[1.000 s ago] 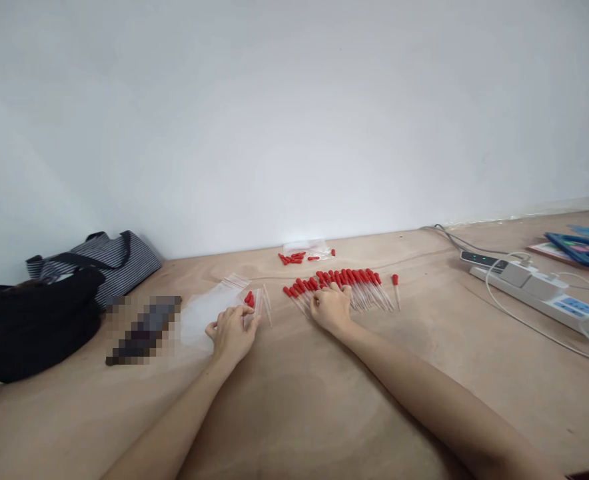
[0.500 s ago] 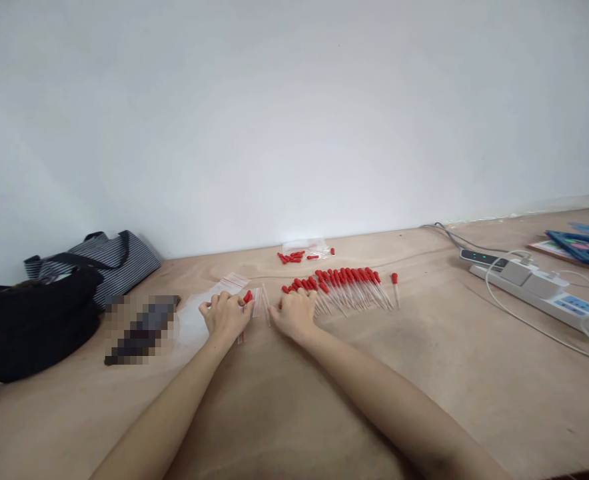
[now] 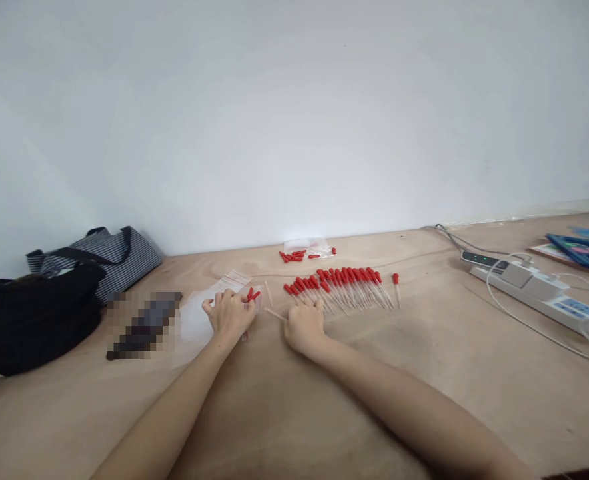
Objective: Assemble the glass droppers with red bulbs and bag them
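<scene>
My right hand [image 3: 305, 325] is closed, pinching a thin clear dropper tube [image 3: 274, 314] that sticks out to the left toward my other hand. My left hand [image 3: 229, 315] lies spread over a small zip bag [image 3: 259, 298], its fingertips beside several loose red rubber bulbs [image 3: 253, 295]. A single bare tube [image 3: 268, 293] lies on the table between the hands. Just beyond my right hand is a row of droppers [image 3: 347, 283], red bulbs pointing away from me and clear tubes toward me. One dropper [image 3: 396, 288] lies apart at the right end.
More red bulbs [image 3: 292, 256] and a clear bag [image 3: 304, 246] lie near the wall. White plastic bags [image 3: 194, 320] are under and beside my left hand. A dark blurred object [image 3: 147, 327] and bags [image 3: 39, 320] are at left; a power strip [image 3: 549, 293] with cables is at right.
My right hand has drawn back slightly to the right with one tube, which now points left, away from the other tube. More red bulbs show beside my left hand, which has barely moved.
</scene>
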